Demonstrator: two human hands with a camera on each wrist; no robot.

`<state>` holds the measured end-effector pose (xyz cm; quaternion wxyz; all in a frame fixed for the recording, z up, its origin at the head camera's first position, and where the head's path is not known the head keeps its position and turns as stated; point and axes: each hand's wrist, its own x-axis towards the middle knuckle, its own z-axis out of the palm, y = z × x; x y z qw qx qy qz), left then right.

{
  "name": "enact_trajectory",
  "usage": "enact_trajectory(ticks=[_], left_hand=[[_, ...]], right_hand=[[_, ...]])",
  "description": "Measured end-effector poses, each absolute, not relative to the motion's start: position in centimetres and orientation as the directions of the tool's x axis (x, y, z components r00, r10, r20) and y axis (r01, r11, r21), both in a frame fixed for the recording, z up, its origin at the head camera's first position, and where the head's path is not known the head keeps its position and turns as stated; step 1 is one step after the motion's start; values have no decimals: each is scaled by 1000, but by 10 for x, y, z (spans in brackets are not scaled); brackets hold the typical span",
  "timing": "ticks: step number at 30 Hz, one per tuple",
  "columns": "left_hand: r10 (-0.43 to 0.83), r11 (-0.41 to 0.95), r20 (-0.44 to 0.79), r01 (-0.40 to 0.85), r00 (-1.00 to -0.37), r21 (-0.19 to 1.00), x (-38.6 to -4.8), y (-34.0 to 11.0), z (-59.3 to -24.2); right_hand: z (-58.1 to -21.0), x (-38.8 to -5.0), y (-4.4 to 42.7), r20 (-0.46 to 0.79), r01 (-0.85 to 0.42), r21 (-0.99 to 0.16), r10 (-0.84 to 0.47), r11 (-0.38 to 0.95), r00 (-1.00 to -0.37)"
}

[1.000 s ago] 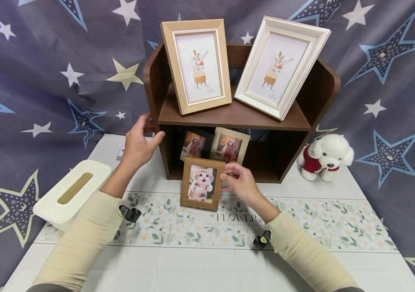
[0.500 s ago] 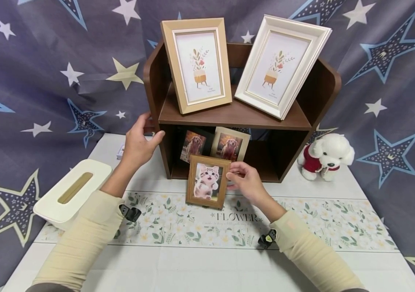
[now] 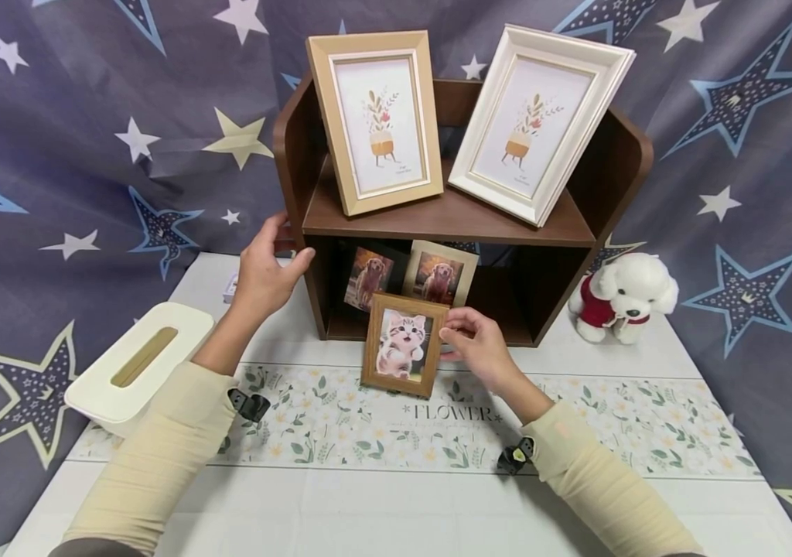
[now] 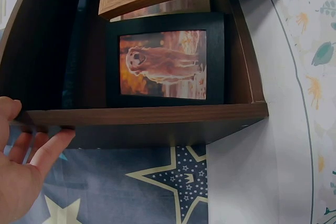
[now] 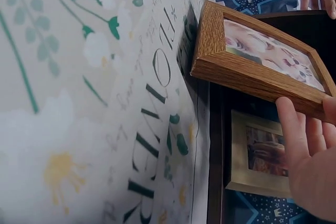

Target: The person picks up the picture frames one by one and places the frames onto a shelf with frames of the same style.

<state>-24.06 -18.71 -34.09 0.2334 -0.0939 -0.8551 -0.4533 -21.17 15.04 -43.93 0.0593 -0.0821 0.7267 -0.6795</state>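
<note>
My right hand (image 3: 483,348) pinches the right edge of a brown wooden frame (image 3: 371,348) with a kitten picture, held in front of the shelf's lower compartment. In the right wrist view the fingers (image 5: 290,124) lie along that frame's edge. My left hand (image 3: 267,271) rests against the left side panel of the dark brown shelf (image 3: 452,220), thumb near its front edge, as the left wrist view also shows. Behind the kitten frame, inside the lower compartment, a black frame (image 4: 218,61) and a pale gold frame (image 3: 465,278) with dog pictures stand side by side, partly hidden.
On the shelf top lean a light wood frame (image 3: 361,205) and a white frame (image 3: 476,189). A white tissue box (image 3: 97,391) stands at the left, a plush white dog (image 3: 636,286) in red at the right. A floral runner (image 3: 612,433) crosses the white table (image 3: 368,510).
The kitten frame has moved a little to the right together with my right hand. My left hand has stayed at the shelf's side.
</note>
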Motion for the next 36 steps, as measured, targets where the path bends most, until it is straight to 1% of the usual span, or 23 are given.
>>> enact_trajectory(ticks=[17,36], left_hand=[[-56,573,480,366,-875,733,-240,-187,-341],[-53,573,477,364,-878,734,-240,-187,-340]], right_hand=[[-440,-212,163,-2,-9,-998,-154,67,-988],[-438,-215,182,-3,-2,-998,-93,60,-996]])
